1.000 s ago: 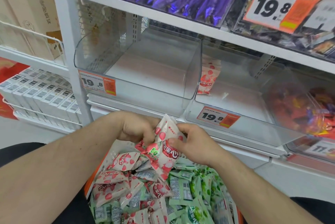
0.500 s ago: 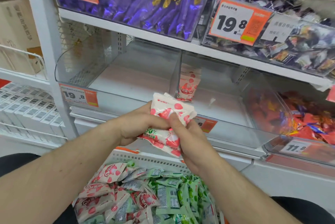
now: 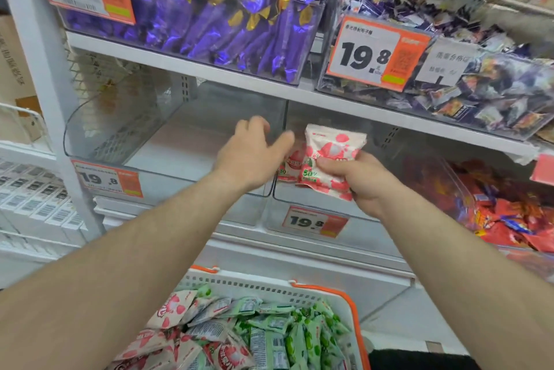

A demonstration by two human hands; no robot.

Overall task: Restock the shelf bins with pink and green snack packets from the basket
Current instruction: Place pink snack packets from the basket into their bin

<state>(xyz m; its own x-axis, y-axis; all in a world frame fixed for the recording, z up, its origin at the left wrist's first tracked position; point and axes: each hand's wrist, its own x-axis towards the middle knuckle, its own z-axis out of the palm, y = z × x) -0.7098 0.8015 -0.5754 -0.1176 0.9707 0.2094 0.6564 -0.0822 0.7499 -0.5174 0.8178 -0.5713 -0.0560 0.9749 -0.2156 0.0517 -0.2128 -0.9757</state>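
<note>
Right hand (image 3: pixel 359 181) grips pink packets (image 3: pixel 326 160) at bin (image 3: pixel 299 199); left hand (image 3: pixel 251 157) open.

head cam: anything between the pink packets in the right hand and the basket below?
Head view: the front wall of the clear bin with its 19.8 price tag, then the white shelf edge. Right hand grips the pink packets; the basket sits below.

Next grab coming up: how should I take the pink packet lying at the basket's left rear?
Pinch the pink packet at its raised upper-left corner, coming from above and the left. It lies tilted on the pile, that corner free, while green packets crowd its right edge.
</note>
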